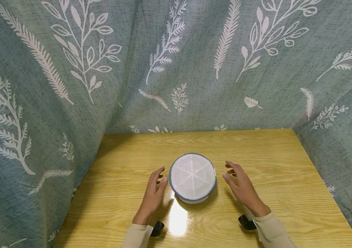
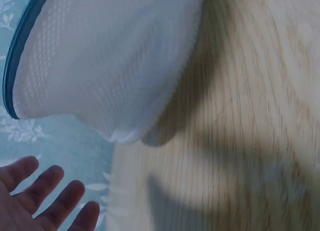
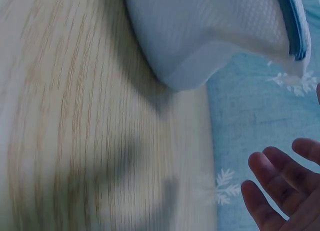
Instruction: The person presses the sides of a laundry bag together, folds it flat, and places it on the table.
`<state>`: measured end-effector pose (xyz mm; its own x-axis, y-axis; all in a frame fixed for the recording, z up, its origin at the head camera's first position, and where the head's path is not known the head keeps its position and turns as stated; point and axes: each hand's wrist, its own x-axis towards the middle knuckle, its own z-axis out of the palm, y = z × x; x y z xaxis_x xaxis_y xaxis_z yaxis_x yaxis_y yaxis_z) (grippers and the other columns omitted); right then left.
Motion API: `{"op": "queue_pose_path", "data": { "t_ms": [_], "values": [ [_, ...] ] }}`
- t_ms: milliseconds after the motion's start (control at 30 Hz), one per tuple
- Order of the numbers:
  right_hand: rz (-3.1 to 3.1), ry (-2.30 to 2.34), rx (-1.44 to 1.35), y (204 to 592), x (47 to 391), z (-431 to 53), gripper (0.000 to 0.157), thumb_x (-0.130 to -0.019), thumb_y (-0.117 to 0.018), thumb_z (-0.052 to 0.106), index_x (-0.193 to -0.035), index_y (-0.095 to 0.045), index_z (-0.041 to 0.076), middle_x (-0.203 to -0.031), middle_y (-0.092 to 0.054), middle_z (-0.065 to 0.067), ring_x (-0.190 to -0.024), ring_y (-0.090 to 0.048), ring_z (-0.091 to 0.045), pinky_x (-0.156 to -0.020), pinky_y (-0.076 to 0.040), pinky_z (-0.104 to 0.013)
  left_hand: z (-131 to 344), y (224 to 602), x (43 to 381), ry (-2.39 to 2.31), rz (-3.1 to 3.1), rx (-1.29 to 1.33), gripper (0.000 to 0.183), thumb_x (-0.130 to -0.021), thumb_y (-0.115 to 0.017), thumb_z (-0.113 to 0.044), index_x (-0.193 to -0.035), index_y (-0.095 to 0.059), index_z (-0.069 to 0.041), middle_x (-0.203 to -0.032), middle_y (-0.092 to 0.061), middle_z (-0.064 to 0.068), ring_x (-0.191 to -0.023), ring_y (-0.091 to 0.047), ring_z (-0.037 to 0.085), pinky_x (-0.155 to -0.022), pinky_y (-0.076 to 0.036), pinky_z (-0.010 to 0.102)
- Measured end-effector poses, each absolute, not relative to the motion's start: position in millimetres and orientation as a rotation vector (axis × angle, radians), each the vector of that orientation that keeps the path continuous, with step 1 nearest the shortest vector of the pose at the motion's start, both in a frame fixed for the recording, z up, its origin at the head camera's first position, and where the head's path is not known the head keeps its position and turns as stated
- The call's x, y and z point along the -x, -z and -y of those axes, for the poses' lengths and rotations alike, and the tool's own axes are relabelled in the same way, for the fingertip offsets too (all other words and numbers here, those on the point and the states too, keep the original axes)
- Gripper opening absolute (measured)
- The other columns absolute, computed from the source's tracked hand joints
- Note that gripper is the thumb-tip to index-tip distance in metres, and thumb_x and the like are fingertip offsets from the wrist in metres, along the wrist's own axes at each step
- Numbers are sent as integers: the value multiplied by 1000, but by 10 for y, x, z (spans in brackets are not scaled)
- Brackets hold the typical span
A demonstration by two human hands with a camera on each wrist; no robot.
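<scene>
A round white mesh laundry bag with a blue zipper edge stands on the wooden table between the two hands. Its mesh side bulges in the left wrist view, and the blue zipper runs along its top edge in the right wrist view. My left hand hovers just left of the bag, fingers loosely bent and apart from it. To the right, my right hand is held in a mirrored pose with its fingers spread. Neither hand holds anything.
The wooden table carries a bright glare patch in front of the bag. A blue-green curtain with white leaf prints hangs behind and along both sides. Black wrist devices sit below both wrists.
</scene>
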<state>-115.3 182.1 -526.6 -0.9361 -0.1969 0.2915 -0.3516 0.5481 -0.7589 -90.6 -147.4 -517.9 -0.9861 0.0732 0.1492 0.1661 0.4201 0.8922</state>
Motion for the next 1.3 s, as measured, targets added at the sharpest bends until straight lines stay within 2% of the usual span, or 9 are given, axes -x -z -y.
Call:
{"op": "queue_pose_path", "data": {
  "t_ms": [167, 267, 400, 500, 633, 733, 900, 1000, 1300],
  "values": [
    [2575, -1424, -456, 5234, 1143, -1749, 45, -96, -53, 21, -137, -41, 9, -123, -51, -9, -98, -55, -17, -83, -48, -40, 1374, 4935, 857, 1698, 2503, 228, 38, -99, -45, -15, -135, -43, -4, -129, -47, 19, -104, -49, 28, -81, -47, 40],
    [2554, -1478, -417, 5211, 1135, -1710, 43, -95, -54, 19, -135, -44, 11, -122, -53, -9, -96, -55, -16, -81, -49, -39, 1333, 4853, 846, 1720, 2499, 176, 37, -98, -46, -14, -133, -46, -2, -125, -49, 22, -101, -50, 26, -79, -47, 34],
    [2538, -1558, -368, 5052, 1082, -1626, 39, -94, -54, 14, -132, -46, 6, -118, -56, -15, -94, -56, -20, -79, -50, -41, 1305, 4826, 852, 1796, 2477, 125, 36, -97, -48, -14, -131, -48, 0, -120, -52, 23, -96, -52, 28, -74, -47, 28],
    [2541, -1592, -352, 4930, 1046, -1565, 37, -94, -54, 12, -130, -48, 3, -116, -57, -17, -92, -57, -22, -78, -50, -39, 1293, 4843, 859, 1883, 2425, 120, 37, -96, -50, -12, -130, -47, 3, -117, -53, 22, -91, -55, 30, -71, -51, 33],
    [2520, -1637, -353, 5031, 1073, -1559, 37, -94, -55, 17, -130, -49, 9, -115, -58, -14, -91, -58, -19, -76, -52, -31, 1283, 4872, 858, 1991, 2355, 115, 38, -95, -52, -11, -129, -47, 5, -115, -52, 19, -87, -55, 28, -69, -54, 45],
    [2488, -1688, -353, 5128, 1105, -1554, 38, -93, -57, 17, -130, -49, 12, -115, -58, -12, -91, -59, -19, -74, -52, -29, 1293, 4983, 888, 2046, 2308, 92, 37, -95, -54, -12, -128, -49, 2, -114, -53, 18, -86, -55, 25, -68, -54, 48],
    [2474, -1772, -318, 5117, 1090, -1508, 38, -92, -58, 19, -128, -51, 9, -114, -58, -9, -91, -59, -21, -72, -53, -27, 1301, 5168, 934, 2073, 2255, 34, 34, -93, -58, -16, -124, -54, -5, -111, -54, 13, -84, -57, 19, -66, -55, 44],
    [2478, -1819, -281, 5112, 1077, -1488, 39, -92, -59, 22, -127, -52, 8, -113, -57, -6, -91, -59, -20, -71, -53, -26, 1289, 5189, 933, 2087, 2235, 12, 32, -92, -60, -16, -121, -56, -5, -110, -54, 13, -84, -57, 20, -65, -55, 43],
    [2412, -1937, -240, 5156, 1086, -1449, 34, -91, -61, 18, -123, -55, 9, -109, -56, -11, -88, -60, -22, -71, -55, -42, 1271, 5162, 932, 2143, 2205, -30, 28, -90, -62, -14, -115, -59, -3, -105, -56, 15, -83, -57, 21, -68, -54, 49]
  ]
}}
